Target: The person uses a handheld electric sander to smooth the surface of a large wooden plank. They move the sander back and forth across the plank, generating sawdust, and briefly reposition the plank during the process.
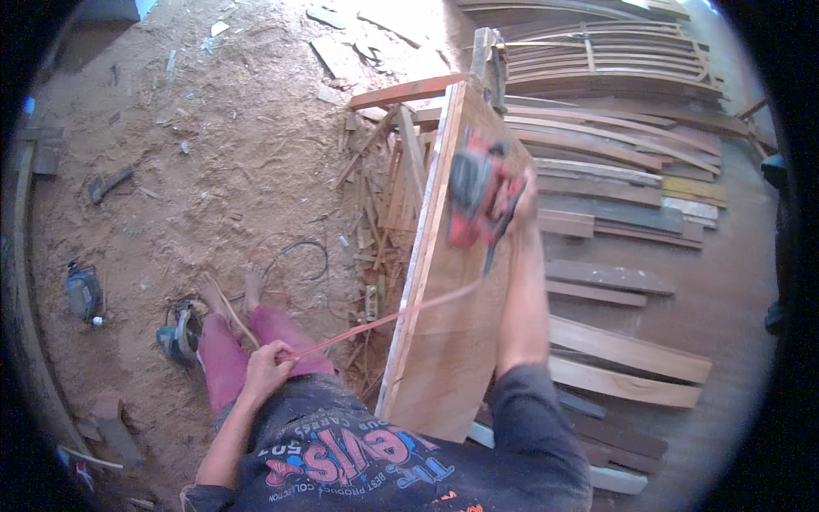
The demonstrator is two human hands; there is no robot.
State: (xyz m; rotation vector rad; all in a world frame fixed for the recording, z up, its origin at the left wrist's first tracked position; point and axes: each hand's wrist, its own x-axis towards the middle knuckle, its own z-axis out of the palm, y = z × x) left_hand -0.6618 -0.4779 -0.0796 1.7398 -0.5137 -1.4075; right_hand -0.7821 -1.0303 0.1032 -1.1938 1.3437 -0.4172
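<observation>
My right hand (525, 200) is closed round the rear handle of a red-and-black handheld power tool (479, 188), smeared by motion, so I cannot tell if it is a planer or a sander. It rests on the broad brown face of a long wooden panel (444, 375), nearer its far end. A reddish power cord (375, 322) runs from the tool's back down across the panel's pale edge. Held out to the left, above my thigh, my left hand (270, 367) pinches that cord. Beyond the hand the cord drops between my legs.
Wood shavings cover the floor (247, 154). A circular saw (179, 333) lies by my bare feet, another blue power tool (83, 294) farther left, and a hammer (111, 182) beyond. Stacked boards (631, 358) fill the right side. Scrap strips (371, 213) lie beside the panel.
</observation>
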